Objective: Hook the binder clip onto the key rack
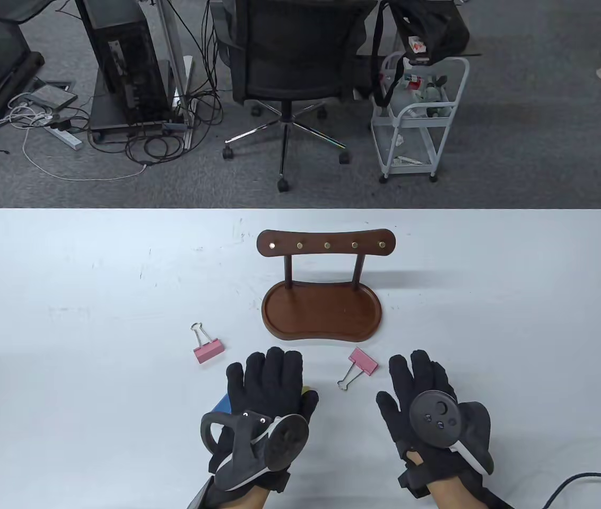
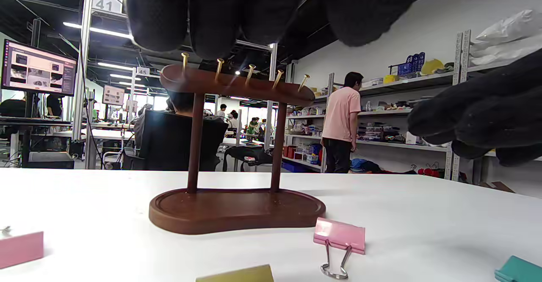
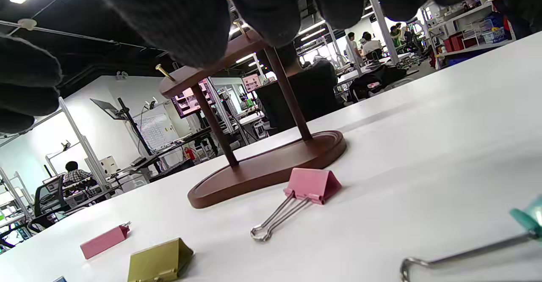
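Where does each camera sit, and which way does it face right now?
Table view: overhead, facing down; left hand and right hand enter from the bottom.
Left wrist view: low over the table, facing the key rack; gloved fingers hang on top.
Right wrist view: low, tilted, facing the rack; fingers above.
All share the rack and the pink binder clip.

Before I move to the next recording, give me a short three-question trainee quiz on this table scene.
1. True or false: a binder clip already hangs on the key rack.
2. Multiple choice: the pink clip nearest the right hand is A) lying on the table, B) pinched in the fingers, C) in the rack's tray.
3. How many brass pegs does the rack's bar carry?

Key:
1. False, all pegs are bare.
2. A, it lies between the two hands, in front of the tray; the left hand grips nothing visible either.
3. Five.
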A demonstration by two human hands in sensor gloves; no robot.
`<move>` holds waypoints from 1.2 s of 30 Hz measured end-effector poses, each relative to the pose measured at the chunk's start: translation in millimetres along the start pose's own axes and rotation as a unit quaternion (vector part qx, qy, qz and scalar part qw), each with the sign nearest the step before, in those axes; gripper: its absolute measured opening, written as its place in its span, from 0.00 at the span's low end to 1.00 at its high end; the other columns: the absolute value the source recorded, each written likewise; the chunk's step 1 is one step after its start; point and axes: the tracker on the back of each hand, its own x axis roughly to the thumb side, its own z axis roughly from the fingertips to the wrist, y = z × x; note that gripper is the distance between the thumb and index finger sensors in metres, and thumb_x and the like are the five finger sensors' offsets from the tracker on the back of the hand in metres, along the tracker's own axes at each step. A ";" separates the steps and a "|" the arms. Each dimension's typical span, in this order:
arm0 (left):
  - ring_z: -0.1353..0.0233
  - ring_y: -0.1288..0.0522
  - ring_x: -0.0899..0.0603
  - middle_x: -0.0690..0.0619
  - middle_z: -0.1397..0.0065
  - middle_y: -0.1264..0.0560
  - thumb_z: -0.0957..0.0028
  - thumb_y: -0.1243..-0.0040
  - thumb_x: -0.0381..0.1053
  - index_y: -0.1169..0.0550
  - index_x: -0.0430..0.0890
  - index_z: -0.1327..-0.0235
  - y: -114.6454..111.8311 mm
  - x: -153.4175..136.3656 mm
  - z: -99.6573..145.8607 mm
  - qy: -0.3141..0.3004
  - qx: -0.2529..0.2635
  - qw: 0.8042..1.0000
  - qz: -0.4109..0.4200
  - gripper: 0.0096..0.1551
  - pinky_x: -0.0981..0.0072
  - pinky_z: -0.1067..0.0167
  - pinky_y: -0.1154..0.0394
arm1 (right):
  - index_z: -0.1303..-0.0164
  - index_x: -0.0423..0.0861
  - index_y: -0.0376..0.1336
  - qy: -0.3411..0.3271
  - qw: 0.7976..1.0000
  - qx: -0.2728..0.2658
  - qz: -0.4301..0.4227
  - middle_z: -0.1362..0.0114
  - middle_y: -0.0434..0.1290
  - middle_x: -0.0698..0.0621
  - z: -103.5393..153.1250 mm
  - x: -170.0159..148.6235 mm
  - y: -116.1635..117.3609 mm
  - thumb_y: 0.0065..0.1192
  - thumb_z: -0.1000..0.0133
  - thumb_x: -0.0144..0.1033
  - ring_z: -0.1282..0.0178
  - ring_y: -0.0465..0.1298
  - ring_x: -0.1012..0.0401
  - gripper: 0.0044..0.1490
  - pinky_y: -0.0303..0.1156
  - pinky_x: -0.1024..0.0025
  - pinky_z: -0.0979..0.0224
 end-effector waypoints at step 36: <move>0.28 0.29 0.17 0.27 0.22 0.28 0.38 0.41 0.61 0.27 0.33 0.19 7.4 -27.9 -33.1 0.126 -0.022 0.990 -0.050 0.43 0.18 0.31 0.43 | 0.15 0.34 0.55 0.000 1.000 0.001 -0.004 0.14 0.49 0.23 -0.2 2.0 2.8 0.62 0.39 0.46 0.22 0.50 0.23 0.47 0.52 0.25 0.29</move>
